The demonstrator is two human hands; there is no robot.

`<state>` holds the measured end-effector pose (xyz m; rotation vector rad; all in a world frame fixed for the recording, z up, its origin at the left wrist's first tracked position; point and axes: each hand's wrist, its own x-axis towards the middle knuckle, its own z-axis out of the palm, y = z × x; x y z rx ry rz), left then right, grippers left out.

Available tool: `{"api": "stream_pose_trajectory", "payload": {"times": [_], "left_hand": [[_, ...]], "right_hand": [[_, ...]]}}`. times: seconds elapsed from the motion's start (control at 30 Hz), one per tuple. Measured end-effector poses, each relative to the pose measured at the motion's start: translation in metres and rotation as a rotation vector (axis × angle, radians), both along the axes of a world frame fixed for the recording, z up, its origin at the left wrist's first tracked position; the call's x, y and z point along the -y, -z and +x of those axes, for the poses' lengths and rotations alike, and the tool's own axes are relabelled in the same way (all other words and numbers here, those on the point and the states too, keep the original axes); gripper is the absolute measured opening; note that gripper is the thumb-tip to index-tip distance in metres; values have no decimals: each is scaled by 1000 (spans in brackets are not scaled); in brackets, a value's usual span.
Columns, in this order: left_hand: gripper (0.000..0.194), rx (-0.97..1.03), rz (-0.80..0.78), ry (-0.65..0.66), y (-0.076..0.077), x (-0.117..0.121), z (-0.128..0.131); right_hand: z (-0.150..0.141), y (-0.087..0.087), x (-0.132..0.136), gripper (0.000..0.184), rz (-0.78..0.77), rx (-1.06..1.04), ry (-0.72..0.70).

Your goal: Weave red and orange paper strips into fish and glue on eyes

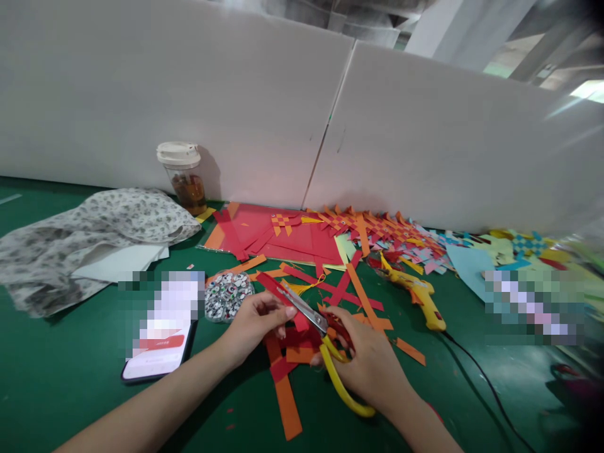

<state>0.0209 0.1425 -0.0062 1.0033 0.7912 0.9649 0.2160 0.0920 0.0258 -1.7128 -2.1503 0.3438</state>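
Observation:
My left hand point(255, 324) pinches a red paper strip point(268, 284) between thumb and fingers. Wrapped around the yellow and red handles of a pair of scissors point(312, 316), my right hand point(370, 358) also lies close over woven strips. The metal blades point up and left, across the red strip and next to my left thumb. I cannot tell whether the blades are parted. Below them, orange and red woven paper strips point(287, 402) are partly hidden by my hands. A yellow tassel point(302, 288) lies just beyond the blades.
On the left are a phone point(160, 340), a box of googly eyes point(229, 296), a patterned cloth point(123, 217) and a lidded cup point(186, 179). A corded yellow glue gun point(418, 292) lies right. Woven paper fish point(387, 229) line the white partition point(212, 94).

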Motion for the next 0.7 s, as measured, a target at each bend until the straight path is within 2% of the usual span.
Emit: {"api": "stream_pose_trajectory", "payload": {"times": [0.2, 0.33, 0.5, 0.7], "left_hand": [[24, -12, -19, -27, -2, 0, 0], [23, -27, -11, 10, -1, 2, 2], [21, -12, 11, 40, 1, 3, 2], [24, 4, -28, -18, 1, 1, 2]], "right_hand": [[3, 6, 0, 40, 47, -15, -13], [2, 5, 0, 39, 56, -33, -21], [0, 0, 2, 46, 2, -7, 10], [3, -4, 3, 58, -12, 30, 5]]}}
